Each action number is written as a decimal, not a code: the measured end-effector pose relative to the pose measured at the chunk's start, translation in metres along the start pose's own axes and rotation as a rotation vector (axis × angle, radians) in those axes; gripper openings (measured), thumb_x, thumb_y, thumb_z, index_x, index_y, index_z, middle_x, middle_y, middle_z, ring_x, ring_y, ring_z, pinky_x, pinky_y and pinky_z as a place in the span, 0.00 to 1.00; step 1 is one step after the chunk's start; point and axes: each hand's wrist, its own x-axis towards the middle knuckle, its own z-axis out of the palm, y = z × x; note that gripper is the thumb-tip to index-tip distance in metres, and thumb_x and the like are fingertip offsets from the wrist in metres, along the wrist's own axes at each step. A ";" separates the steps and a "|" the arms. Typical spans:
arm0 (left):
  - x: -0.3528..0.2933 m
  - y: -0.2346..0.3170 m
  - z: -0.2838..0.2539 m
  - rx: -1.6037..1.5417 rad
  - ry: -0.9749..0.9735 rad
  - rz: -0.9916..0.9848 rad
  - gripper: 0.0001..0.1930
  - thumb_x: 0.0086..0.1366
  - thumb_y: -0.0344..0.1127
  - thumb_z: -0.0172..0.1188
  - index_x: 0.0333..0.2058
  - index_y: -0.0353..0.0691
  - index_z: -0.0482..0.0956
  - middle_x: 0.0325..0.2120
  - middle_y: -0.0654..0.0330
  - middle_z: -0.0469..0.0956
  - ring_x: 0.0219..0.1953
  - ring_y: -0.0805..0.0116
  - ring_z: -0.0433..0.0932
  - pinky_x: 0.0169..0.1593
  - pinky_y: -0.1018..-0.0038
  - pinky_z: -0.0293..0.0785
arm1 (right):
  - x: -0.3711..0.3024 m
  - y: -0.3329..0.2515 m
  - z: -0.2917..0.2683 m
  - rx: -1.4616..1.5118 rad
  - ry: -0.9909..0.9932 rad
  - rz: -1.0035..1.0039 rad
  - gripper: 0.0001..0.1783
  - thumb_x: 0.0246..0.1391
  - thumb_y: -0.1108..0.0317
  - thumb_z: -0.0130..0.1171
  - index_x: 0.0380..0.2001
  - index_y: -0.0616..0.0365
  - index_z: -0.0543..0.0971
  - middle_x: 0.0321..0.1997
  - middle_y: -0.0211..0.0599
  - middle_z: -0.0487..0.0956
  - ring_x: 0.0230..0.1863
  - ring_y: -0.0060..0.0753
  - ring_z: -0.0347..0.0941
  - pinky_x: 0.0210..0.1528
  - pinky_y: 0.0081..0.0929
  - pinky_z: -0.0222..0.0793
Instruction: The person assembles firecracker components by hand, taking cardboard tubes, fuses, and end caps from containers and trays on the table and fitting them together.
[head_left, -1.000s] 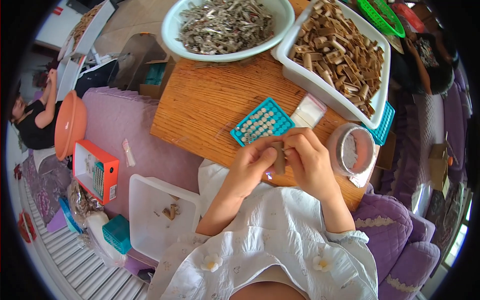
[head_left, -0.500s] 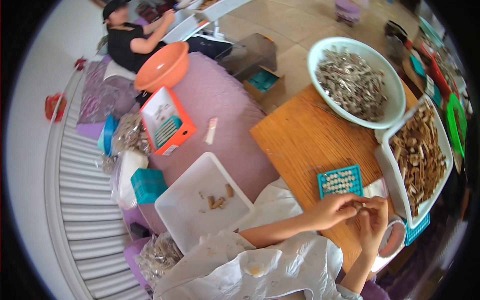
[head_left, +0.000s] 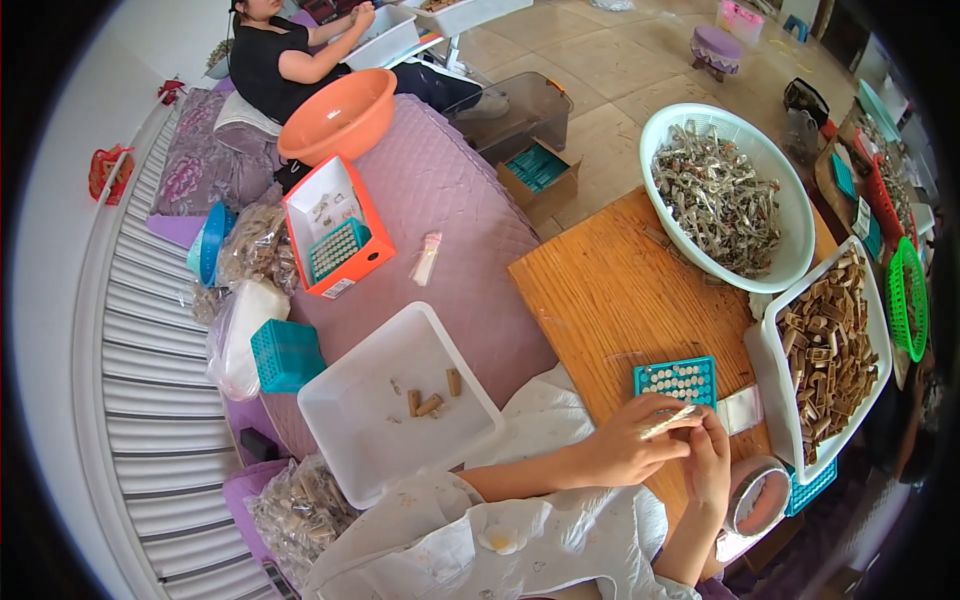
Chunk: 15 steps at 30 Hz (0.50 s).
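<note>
Above the wooden table (head_left: 590,290), my two hands meet close together. My left hand (head_left: 632,440) is closed with a slender pale stick (head_left: 668,422) lying across its fingers. My right hand (head_left: 708,465) presses its fingertips against the stick's far end; whatever else they pinch is hidden. Just beyond the hands sits a teal rack (head_left: 675,382) with rows of small white round pieces. A flat white packet (head_left: 740,410) lies beside it. Near my right wrist stands a round, thick-rimmed container (head_left: 758,497) with a pinkish inside.
A pale green basin (head_left: 800,200) of shiny scraps and a white bin (head_left: 775,375) of brown pieces stand right. Left are a white tray (head_left: 345,440) with several brown cylinders, an orange box (head_left: 375,250), and an orange basin (head_left: 340,115). Another person (head_left: 280,60) sits far left.
The pale stick now shows across my left hand; earlier a small brownish thing showed between my fingertips. My hands have shifted slightly left and down, and the view has moved a little.
</note>
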 end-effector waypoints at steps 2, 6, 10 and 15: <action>-0.006 -0.009 -0.005 -0.005 0.016 0.012 0.12 0.41 0.27 0.60 0.29 0.44 0.74 0.44 0.60 0.69 0.47 0.59 0.65 0.49 0.65 0.62 | 0.006 0.005 0.006 -0.022 0.012 -0.071 0.13 0.56 0.65 0.42 0.39 0.62 0.66 0.28 0.26 0.65 0.31 0.18 0.60 0.39 0.18 0.59; -0.020 -0.023 -0.010 -0.323 0.102 -0.381 0.26 0.43 0.43 0.63 0.39 0.36 0.66 0.45 0.50 0.66 0.50 0.58 0.64 0.53 0.66 0.58 | 0.020 0.004 0.032 -0.166 -0.037 -0.105 0.20 0.57 0.55 0.41 0.39 0.63 0.66 0.26 0.26 0.62 0.29 0.18 0.57 0.33 0.17 0.57; -0.004 -0.024 -0.017 -0.701 0.184 -0.561 0.36 0.47 0.54 0.61 0.48 0.37 0.58 0.50 0.52 0.60 0.54 0.61 0.60 0.56 0.66 0.54 | 0.036 0.010 0.058 -0.411 -0.022 -0.219 0.15 0.54 0.60 0.49 0.34 0.64 0.68 0.28 0.30 0.69 0.29 0.21 0.64 0.30 0.18 0.61; 0.000 -0.025 -0.035 -0.838 0.359 -0.595 0.21 0.50 0.37 0.56 0.41 0.34 0.63 0.37 0.55 0.67 0.40 0.68 0.69 0.42 0.74 0.65 | 0.054 0.022 0.086 -0.745 -0.065 -0.375 0.11 0.50 0.63 0.49 0.29 0.62 0.68 0.21 0.27 0.66 0.22 0.20 0.61 0.23 0.17 0.58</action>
